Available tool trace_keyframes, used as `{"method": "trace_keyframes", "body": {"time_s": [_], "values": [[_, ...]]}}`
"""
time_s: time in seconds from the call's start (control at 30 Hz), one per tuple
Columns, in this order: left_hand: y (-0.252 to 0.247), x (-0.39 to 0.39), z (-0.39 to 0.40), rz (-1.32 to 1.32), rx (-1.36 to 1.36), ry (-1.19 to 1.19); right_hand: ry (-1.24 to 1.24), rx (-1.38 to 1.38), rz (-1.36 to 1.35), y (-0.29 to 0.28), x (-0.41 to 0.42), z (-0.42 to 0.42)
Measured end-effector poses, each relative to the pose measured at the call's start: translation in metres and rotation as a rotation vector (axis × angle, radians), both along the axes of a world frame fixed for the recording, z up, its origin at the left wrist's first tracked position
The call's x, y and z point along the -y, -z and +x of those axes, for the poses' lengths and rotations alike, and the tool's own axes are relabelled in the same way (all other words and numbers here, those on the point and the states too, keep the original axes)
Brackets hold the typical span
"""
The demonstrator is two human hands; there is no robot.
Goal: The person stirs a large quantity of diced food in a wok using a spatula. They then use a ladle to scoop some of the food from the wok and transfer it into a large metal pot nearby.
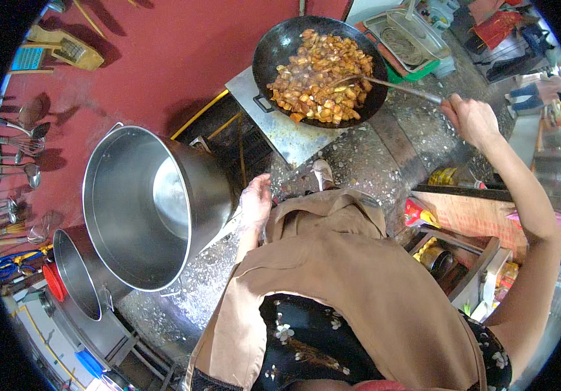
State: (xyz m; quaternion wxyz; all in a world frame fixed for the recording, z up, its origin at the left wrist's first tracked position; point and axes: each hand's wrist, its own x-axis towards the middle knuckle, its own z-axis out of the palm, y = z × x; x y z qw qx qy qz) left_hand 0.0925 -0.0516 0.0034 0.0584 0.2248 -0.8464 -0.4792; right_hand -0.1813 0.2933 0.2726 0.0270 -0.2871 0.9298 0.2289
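Note:
My right hand [471,119] grips the end of a long-handled metal cooking utensil [407,90]. Its head is partly sunk in browned, glossy chunks of food [329,58], which look like diced meat with paler bits among them. They fill much of a black wok [280,44] with a loop handle at its near left side. A metal-topped stove stand [280,132] is under the wok. In a thin clear plastic glove, my left hand [256,200] hangs before my brown apron [339,259], fingers loosely bent and nothing visible in them. It is nearest the large steel pot.
A large steel pot [207,176] gapes at left, with a smaller pot [80,278] beyond. Ladles and a whisk [21,142] hang along the red wall [163,54]. Right are a clear plastic bin [427,29], an open drawer [476,269] and a distant person [537,93].

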Motion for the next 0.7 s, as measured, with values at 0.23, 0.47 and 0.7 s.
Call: {"method": "trace_keyframes", "body": {"time_s": [0.23,0.47,0.7], "values": [[0.01,0.01,-0.005,0.004,-0.024,0.03,0.074,0.25,0.156,0.069,0.032,0.049],[0.027,0.012,-0.001,0.047,-0.005,0.011,0.221,0.358,-0.097,0.159,0.108,0.068],[0.015,0.011,-0.021,0.046,0.019,0.025,0.333,0.256,-0.262,0.226,0.141,0.032]]}}
